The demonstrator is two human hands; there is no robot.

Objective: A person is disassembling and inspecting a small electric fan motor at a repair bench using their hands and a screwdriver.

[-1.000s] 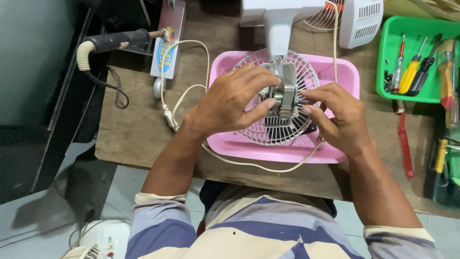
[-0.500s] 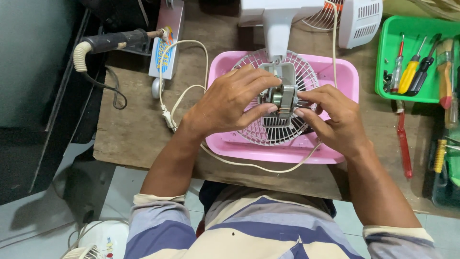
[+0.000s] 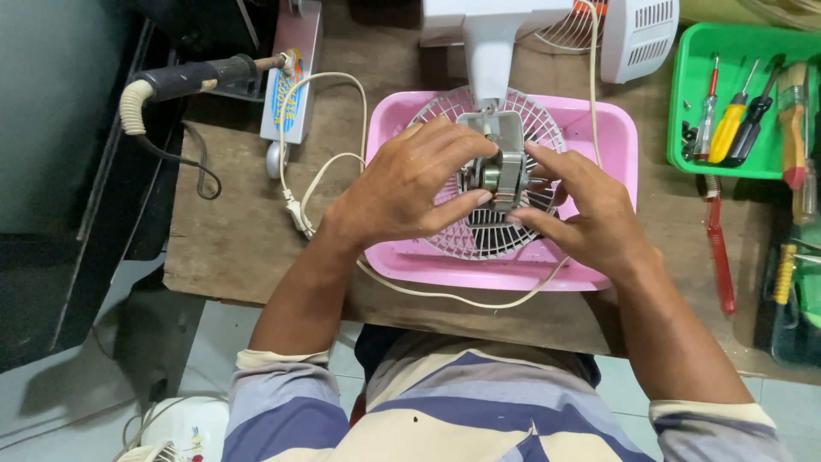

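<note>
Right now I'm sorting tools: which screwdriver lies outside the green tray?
The red-handled screwdriver, lying alone on the bare wooden table just below the green tray. The yellow-handled and black-handled ones rest inside it.

- My left hand (image 3: pixel 406 184) covers the left part of the white fan grille (image 3: pixel 487 235), so I can't see the wires beneath it.
- My right hand (image 3: pixel 590 218) hides the right side of the small motor (image 3: pixel 500 175).
- The white fan body (image 3: pixel 487 26) is cut off by the top edge.
- The tools at the right edge are partly out of view.
</note>
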